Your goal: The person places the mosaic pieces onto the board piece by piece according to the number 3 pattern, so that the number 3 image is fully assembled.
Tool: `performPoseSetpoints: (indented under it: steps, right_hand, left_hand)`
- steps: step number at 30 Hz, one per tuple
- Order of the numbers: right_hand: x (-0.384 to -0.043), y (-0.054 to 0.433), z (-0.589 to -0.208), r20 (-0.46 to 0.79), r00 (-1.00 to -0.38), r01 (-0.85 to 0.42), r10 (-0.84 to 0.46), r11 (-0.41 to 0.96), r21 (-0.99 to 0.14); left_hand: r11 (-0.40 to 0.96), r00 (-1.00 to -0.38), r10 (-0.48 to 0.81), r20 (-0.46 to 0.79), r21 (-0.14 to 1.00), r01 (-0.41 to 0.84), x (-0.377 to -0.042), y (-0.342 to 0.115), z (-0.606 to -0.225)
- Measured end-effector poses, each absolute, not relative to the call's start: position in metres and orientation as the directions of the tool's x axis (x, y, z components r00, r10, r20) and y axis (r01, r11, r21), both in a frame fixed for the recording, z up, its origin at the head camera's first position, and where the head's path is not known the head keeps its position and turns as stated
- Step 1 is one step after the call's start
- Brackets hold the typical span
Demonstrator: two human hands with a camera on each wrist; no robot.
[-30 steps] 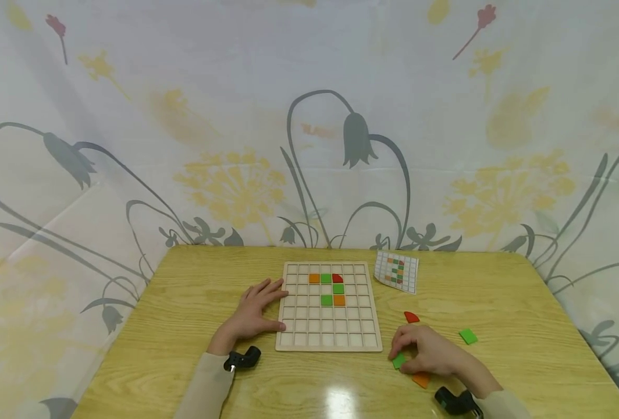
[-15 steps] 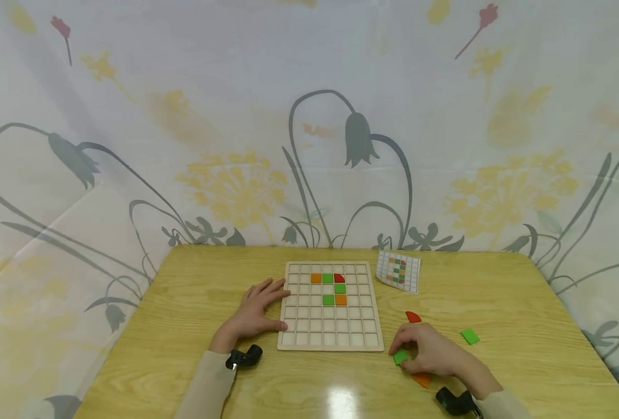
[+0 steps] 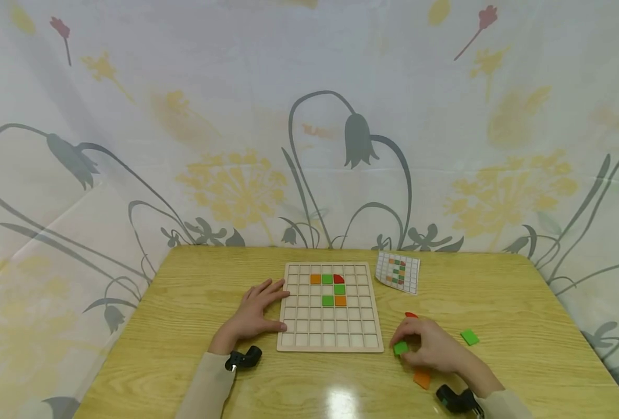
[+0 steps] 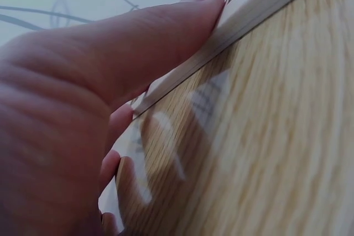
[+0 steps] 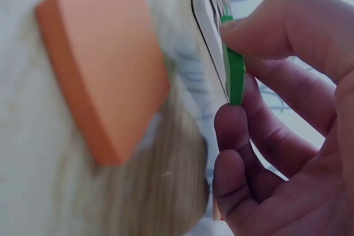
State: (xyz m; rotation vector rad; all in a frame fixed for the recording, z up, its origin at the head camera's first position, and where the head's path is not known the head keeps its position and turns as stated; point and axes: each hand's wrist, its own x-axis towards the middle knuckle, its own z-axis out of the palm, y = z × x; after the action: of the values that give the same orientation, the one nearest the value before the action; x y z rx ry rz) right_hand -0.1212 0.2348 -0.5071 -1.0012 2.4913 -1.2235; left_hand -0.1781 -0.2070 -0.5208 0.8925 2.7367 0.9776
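Note:
My right hand point(image 3: 431, 345) pinches a green square tile point(image 3: 401, 348) between thumb and fingers, right of the wooden grid board point(image 3: 328, 347). In the right wrist view the green tile is tilted and seen edge-on. My left hand point(image 3: 252, 312) rests spread at the board's left edge, its thumb and fingertips touching the rim; the left wrist view has the thumb point(image 4: 193, 23) lying on that edge. On the board sit orange, green and red tiles in several cells. An orange tile point(image 3: 422, 379) lies just below my right hand. A red quarter-round tile point(image 3: 411, 315) is partly hidden behind it.
Another green tile point(image 3: 469, 337) lies on the wooden table point(image 3: 184, 267) to the right of my right hand. A slightly curled paper card point(image 3: 397, 272) with a printed coloured grid lies beyond the board's right corner. A flower-patterned curtain point(image 3: 226, 116) hangs behind the table.
My right hand has raised the green tile a little off the table and tilted it, shifting slightly away from me. The left hand has stayed on the board's edge.

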Motion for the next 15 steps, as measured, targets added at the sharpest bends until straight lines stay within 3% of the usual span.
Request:
performPoseSetpoints:
  steps: [6,15]
  right_hand:
    - [-0.127,0.229,-0.502,0.127,-0.803,-0.468,-0.583,0.483,-0.740]
    - [-0.140,0.212,-0.493,0.180,-0.811,-0.495,-0.556,0.489,-0.718]
  left_hand:
    - [0.623,-0.825,0.556,0.099,0.608,0.493,-0.178,-0.207,-0.522]
    - [0.643,-0.833,0.547,0.087,0.593,0.484,-0.179,-0.207,-0.523]
